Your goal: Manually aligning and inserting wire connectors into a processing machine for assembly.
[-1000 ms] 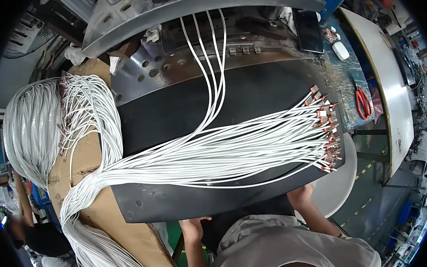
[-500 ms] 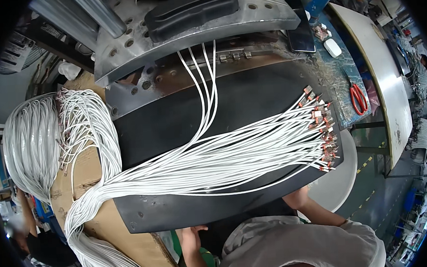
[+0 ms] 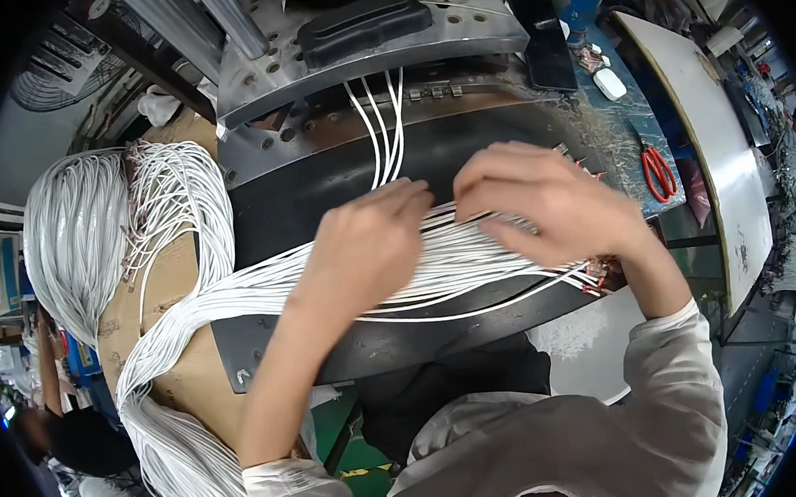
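Observation:
A broad bundle of white cables [image 3: 263,279] lies across the black work surface [image 3: 295,200], with small metal connectors [image 3: 591,282] and red-orange bits at its right end. My left hand [image 3: 370,241] rests over the middle of the bundle, fingers curled together; what they hold, if anything, is hidden. To its right, my right hand [image 3: 550,203] arches over the cables close to the connector end, thumb and fingers apart and slightly blurred. Several white cable strands [image 3: 382,131] run from beside my left hand up under the metal press plate [image 3: 368,59].
Thick coils of white cable [image 3: 79,241] sit at the left by brown cardboard [image 3: 168,281]. Red-handled scissors [image 3: 658,173] and a white case [image 3: 608,83] lie on the blue bench at right. A dark phone [image 3: 545,53] lies beside the press. Another person [image 3: 82,450] is at far left.
Both my hands have come up from below the work surface onto the cable bundle. My view has shifted a little. The strands still run under the press plate.

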`<state>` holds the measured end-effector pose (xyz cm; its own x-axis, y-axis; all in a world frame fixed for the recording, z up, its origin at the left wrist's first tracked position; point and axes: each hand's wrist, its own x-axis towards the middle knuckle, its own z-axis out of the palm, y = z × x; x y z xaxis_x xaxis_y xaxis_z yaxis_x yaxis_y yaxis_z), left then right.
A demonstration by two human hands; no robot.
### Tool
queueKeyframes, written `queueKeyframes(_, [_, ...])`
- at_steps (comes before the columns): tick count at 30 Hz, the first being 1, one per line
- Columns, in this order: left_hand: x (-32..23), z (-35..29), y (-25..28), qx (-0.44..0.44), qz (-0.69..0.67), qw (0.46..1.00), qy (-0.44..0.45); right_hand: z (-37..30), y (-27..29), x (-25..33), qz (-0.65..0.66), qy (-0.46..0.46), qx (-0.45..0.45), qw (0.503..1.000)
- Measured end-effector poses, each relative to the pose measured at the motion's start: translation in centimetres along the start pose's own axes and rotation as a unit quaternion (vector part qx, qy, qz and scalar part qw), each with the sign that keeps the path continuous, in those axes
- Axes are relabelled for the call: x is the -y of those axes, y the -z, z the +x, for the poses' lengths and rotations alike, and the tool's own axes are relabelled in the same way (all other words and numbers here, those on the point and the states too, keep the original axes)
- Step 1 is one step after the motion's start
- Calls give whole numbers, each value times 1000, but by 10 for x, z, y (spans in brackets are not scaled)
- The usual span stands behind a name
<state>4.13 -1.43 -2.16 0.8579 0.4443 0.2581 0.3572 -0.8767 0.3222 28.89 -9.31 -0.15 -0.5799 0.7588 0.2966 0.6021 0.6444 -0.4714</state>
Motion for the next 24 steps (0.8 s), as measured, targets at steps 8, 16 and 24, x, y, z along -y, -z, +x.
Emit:
queueKeyframes(8, [34, -22, 30, -33, 34, 997, 59, -21, 24, -40, -109, -142, 130, 975])
queueKeyframes(16, [33, -37, 7, -65, -157, 980, 104, 20, 30, -45, 114, -305, 146, 934])
queueKeyframes(24, [40, -45, -2, -161, -436, 872, 152, 38, 40, -31, 180, -232, 285, 913])
